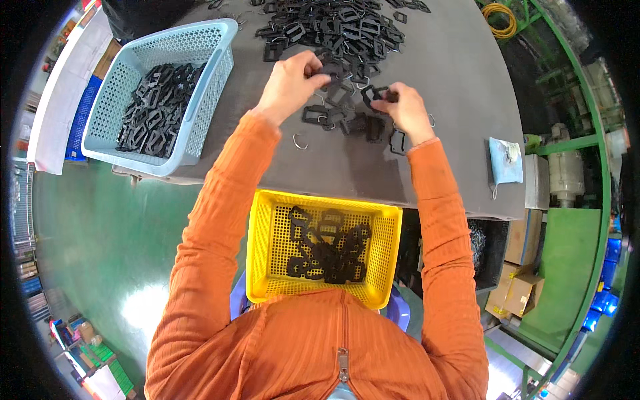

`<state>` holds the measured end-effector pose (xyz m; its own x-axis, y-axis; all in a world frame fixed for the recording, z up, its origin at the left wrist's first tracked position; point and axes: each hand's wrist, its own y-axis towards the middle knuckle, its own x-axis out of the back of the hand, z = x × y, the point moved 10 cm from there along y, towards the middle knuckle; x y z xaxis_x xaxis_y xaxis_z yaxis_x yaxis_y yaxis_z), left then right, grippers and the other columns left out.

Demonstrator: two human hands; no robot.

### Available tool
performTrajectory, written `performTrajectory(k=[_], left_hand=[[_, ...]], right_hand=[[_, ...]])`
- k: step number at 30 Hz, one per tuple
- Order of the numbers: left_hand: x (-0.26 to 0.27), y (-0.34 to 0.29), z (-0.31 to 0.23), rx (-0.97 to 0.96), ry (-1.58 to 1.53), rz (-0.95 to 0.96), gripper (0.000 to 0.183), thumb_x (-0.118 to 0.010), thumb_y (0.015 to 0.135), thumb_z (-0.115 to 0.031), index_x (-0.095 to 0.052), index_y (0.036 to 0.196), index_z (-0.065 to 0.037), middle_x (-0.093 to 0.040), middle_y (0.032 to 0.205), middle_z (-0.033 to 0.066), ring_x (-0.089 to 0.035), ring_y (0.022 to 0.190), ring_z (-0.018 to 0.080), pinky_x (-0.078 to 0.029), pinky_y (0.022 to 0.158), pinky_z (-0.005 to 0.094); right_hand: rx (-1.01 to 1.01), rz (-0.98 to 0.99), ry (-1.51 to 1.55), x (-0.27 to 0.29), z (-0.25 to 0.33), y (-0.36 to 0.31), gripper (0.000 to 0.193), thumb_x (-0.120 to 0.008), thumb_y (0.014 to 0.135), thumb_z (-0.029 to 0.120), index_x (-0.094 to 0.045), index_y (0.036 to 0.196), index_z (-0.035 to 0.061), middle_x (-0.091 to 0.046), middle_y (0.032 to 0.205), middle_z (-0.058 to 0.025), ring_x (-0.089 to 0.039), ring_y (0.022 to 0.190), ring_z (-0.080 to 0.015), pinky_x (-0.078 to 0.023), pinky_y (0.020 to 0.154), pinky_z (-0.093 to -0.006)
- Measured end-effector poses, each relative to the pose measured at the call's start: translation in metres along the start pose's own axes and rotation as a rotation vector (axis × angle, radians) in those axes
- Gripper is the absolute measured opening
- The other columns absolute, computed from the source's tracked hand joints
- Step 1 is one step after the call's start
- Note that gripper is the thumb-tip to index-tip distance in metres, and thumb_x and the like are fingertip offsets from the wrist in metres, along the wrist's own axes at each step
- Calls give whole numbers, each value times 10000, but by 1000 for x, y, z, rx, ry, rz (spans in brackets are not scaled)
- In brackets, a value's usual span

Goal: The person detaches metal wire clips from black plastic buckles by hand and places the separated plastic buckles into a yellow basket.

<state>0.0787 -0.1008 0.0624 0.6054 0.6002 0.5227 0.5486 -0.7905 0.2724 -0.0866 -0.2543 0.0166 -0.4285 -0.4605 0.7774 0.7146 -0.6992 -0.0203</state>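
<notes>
My left hand point(288, 85) is closed in a pinch at a black plastic piece point(332, 71), smeared by motion, that looks like a buckle. Between the thumb and fingers of my right hand point(407, 112) is a black rectangular buckle point(371, 99). Loose black buckles point(313, 115), some with bent metal wires, lie on the grey table under and between my hands. Beyond them rises a large heap of the same buckles point(333, 27). Several more lie in the yellow basket point(258, 253) in front of my body, below the table edge.
A light blue basket point(190, 127) of black buckles stands at the table's left. One bent wire piece point(300, 143) lies near the front edge. To the right are a pale blue cloth-like packet point(505, 161), a green metal frame point(575, 141) and cardboard boxes point(520, 293).
</notes>
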Motion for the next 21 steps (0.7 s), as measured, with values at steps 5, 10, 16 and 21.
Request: performTrajectory(k=[5, 10, 16, 21], left_hand=[[-56, -107, -45, -28, -88, 814, 243, -718, 737, -203, -608, 837, -11, -630, 712, 80, -609, 677, 169, -471, 637, 307], [-57, -69, -39, -205, 335, 150, 298, -687, 752, -271, -628, 951, -57, -598, 842, 84, -585, 846, 278, -469, 751, 376], [-88, -49, -25, -241, 508, 71, 290, -682, 755, -231, -622, 984, -63, -585, 849, 95, -563, 890, 281, -464, 799, 367], [-105, -54, -39, -79, -55, 392, 253, -617, 790, -154, -621, 1026, -63, -636, 874, 126, -605, 853, 287, -476, 780, 363]], right_hand=[[200, 535, 484, -28, 38, -67, 336, -774, 666, 167, -590, 880, -15, -625, 752, -73, -591, 720, -152, -468, 671, -277], [117, 65, -174, -1, 23, -61, 534, -788, 629, 270, -575, 1074, 68, -556, 996, -141, -558, 952, -319, -465, 823, -399], [143, 7, -45, -3, 6, -53, 482, -780, 647, 198, -566, 1047, 36, -602, 964, -142, -610, 849, -248, -489, 736, -349], [19, 50, 188, 44, -69, -16, 484, -753, 695, 231, -573, 1101, 40, -647, 1010, -119, -616, 858, -203, -480, 797, -334]])
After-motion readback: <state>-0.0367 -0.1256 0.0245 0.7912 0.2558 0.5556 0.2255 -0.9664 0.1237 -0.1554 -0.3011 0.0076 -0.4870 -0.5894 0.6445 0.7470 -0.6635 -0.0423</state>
